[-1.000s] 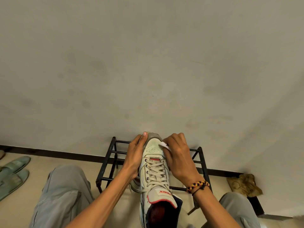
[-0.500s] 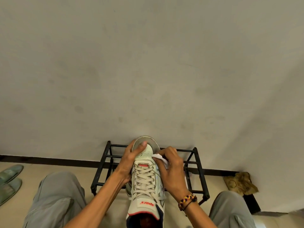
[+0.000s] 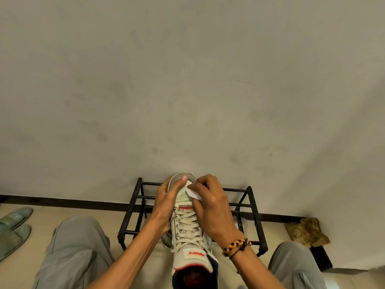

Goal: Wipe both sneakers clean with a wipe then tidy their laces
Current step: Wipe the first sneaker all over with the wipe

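The sneaker (image 3: 188, 224), gripped by the left hand (image 3: 166, 202) while the right hand (image 3: 210, 202) pinches the wipe (image 3: 193, 192), may slip if pressed hard.

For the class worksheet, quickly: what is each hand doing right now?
Left hand: grips the sneaker from its side.
Right hand: holds the wipe against the toe.

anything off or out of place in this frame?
Mostly normal: left hand grips the sneaker, right hand presses the wipe on its toe. One oddity: a crumpled brownish rag or paper lies on the floor by the wall, right of the black rack.
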